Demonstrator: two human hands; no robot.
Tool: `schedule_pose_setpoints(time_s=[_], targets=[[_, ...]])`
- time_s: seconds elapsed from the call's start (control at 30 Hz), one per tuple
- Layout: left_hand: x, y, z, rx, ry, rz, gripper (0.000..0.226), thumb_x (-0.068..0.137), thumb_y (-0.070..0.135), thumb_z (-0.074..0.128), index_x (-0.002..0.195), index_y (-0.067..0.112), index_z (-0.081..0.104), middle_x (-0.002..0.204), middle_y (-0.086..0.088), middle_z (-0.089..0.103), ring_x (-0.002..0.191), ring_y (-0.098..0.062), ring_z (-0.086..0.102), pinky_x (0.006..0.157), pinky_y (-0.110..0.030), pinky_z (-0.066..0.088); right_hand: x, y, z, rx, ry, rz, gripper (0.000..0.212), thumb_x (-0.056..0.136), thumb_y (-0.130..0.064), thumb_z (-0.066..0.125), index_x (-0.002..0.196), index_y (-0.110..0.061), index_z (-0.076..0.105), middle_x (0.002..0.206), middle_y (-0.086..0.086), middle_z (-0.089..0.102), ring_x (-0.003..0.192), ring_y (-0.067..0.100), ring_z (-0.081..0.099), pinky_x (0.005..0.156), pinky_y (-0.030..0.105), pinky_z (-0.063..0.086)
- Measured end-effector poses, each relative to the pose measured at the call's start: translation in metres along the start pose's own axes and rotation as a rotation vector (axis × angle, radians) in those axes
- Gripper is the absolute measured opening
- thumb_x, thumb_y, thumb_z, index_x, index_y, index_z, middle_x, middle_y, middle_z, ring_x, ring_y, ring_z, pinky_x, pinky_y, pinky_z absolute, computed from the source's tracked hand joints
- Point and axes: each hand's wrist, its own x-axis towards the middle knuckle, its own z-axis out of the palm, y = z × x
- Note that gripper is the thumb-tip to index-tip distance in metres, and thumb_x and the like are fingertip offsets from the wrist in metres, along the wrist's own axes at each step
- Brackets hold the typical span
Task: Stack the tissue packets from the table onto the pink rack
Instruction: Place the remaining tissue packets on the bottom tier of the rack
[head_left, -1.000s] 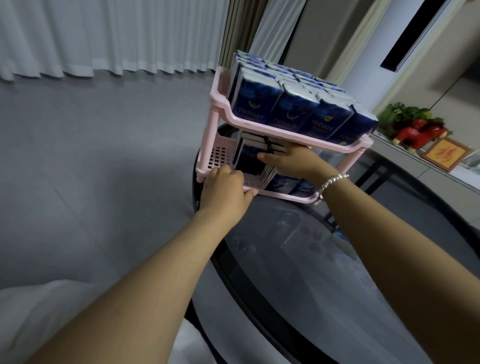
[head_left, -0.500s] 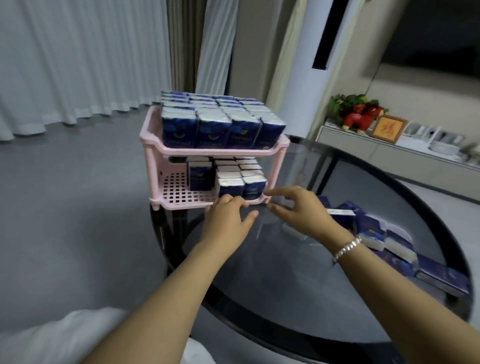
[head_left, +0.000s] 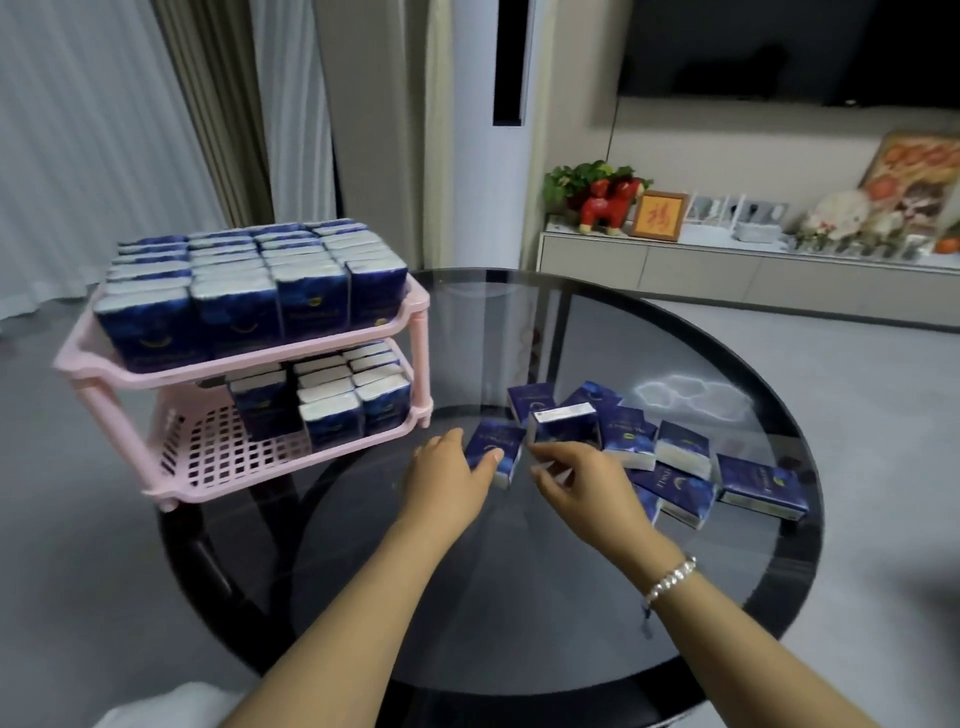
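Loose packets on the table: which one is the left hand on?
The packet nearest the rack, leftmost of the pile: the left hand has its thumb on that packet's near edge. The others lie further right.

A two-tier rack (head_left: 249, 364) stands at the left edge of the round desk (head_left: 519, 597). Its upper tier carries rows of tissue packets (head_left: 249, 280) standing upright; on the lower tier, more packets (head_left: 332, 400) stand at the right, beside bare grid floor. Right of the rack, loose packets (head_left: 670, 452) lie scattered on the desk. The left hand (head_left: 447, 478) touches one packet (head_left: 493, 449); the right hand (head_left: 582, 480) is just beside another (head_left: 563, 422). A sideboard (head_left: 727, 265) stands behind the desk.
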Motion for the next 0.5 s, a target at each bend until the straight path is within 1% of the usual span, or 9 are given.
schedule_pose_setpoints(time_s=[0.03,0.07,0.17,0.23,0.3,0.33,0.37,0.43,0.5], targets=[[0.005,0.001,0.003,-0.004,-0.012,-0.024,0.056,0.09,0.044,0.056,0.135,0.011,0.048,0.133,-0.01,0.055,0.122,-0.027,0.05,0.102,-0.043,0.042,0.001,0.0,0.004,0.009,0.0,0.001,0.034,0.091,-0.025,0.057,0.124,-0.019,0.06,0.107,-0.002,0.069,0.079,-0.001,0.054,0.074,0.013,0.04],[0.009,0.002,0.005,-0.021,-0.018,-0.04,0.053,0.089,0.044,0.057,0.131,0.013,0.052,0.13,-0.009,0.057,0.121,-0.028,0.052,0.101,-0.043,0.043,0.003,-0.001,0.008,0.01,-0.006,0.004,0.035,0.092,-0.026,0.055,0.126,-0.019,0.059,0.107,-0.001,0.069,0.083,0.003,0.058,0.075,0.015,0.042],[0.015,0.005,0.01,-0.178,-0.019,-0.057,0.031,0.085,0.032,0.066,0.11,0.014,0.062,0.115,-0.005,0.065,0.107,-0.025,0.06,0.093,-0.038,0.048,0.009,-0.004,0.014,-0.033,-0.051,0.012,0.037,0.094,-0.027,0.049,0.13,-0.019,0.054,0.107,0.002,0.07,0.096,0.014,0.062,0.08,0.026,0.049],[0.019,0.006,0.012,-0.292,-0.011,-0.066,0.028,0.082,0.022,0.07,0.109,0.017,0.063,0.112,-0.003,0.065,0.103,-0.022,0.063,0.089,-0.034,0.05,0.014,-0.004,0.014,0.002,-0.052,0.03,0.036,0.094,-0.024,0.048,0.13,-0.019,0.055,0.102,0.001,0.071,0.09,0.012,0.063,0.071,0.018,0.046],[0.023,0.007,0.011,-0.391,0.01,-0.065,0.032,0.081,0.014,0.069,0.112,0.019,0.063,0.115,-0.002,0.063,0.101,-0.02,0.064,0.087,-0.031,0.051,0.017,-0.003,0.012,0.06,-0.033,0.042,0.034,0.094,-0.022,0.049,0.127,-0.02,0.058,0.091,-0.004,0.071,0.072,0.001,0.058,0.058,0.008,0.038],[0.024,0.008,0.01,-0.443,0.013,-0.065,0.035,0.082,0.01,0.068,0.115,0.019,0.063,0.116,-0.003,0.063,0.1,-0.019,0.064,0.085,-0.03,0.051,0.018,-0.003,0.011,0.088,-0.027,0.044,0.034,0.093,-0.021,0.05,0.126,-0.02,0.059,0.086,-0.006,0.069,0.065,-0.003,0.054,0.055,0.006,0.036],[0.025,0.009,0.009,-0.496,0.014,-0.065,0.037,0.083,0.007,0.066,0.118,0.019,0.063,0.117,-0.003,0.064,0.1,-0.019,0.064,0.082,-0.028,0.051,0.018,-0.003,0.01,0.111,-0.02,0.044,0.033,0.092,-0.021,0.052,0.125,-0.02,0.06,0.086,-0.008,0.069,0.063,-0.006,0.052,0.056,0.004,0.037],[0.025,0.01,0.005,-0.571,0.025,-0.067,0.041,0.085,0.003,0.064,0.122,0.019,0.06,0.119,0.0,0.063,0.099,-0.016,0.063,0.074,-0.02,0.048,0.019,-0.003,0.004,0.135,0.026,0.033,0.031,0.09,-0.02,0.057,0.12,-0.02,0.064,0.095,-0.008,0.072,0.068,-0.006,0.055,0.063,0.002,0.04],[0.023,0.01,0.0,-0.62,0.046,-0.078,0.043,0.085,0.001,0.064,0.124,0.018,0.057,0.118,0.002,0.061,0.097,-0.015,0.061,0.064,-0.016,0.045,0.021,-0.002,-0.004,0.069,0.129,-0.004,0.027,0.087,-0.02,0.061,0.114,-0.022,0.067,0.095,-0.008,0.071,0.08,0.0,0.058,0.074,0.009,0.044]])
